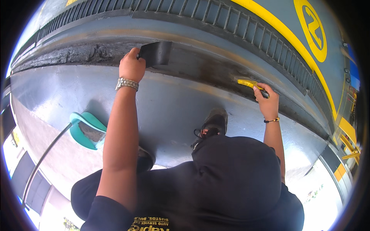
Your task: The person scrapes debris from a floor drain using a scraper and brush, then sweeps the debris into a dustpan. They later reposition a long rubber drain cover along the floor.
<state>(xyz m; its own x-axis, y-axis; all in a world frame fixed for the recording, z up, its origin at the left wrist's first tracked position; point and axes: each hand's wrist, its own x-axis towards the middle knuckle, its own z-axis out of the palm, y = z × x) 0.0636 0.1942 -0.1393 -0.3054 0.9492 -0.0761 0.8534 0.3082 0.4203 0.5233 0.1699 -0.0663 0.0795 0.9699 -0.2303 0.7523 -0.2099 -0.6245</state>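
Gripping closed-fingered: left hand (132,67), black sheet (158,54); right hand (268,102), yellow tool (248,83).

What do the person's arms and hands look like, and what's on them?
The left hand and right hand are bare. Black short sleeves leave both forearms uncovered. The left wrist wears a silver metal link band, maybe a watch; the right has a thin dark bracelet with yellow parts.

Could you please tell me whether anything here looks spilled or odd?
Yes: dark, lumpy grime lines the left stretch of the channel. It looks odd because it is far rougher than the stretch near the yellow brush in the right hand.
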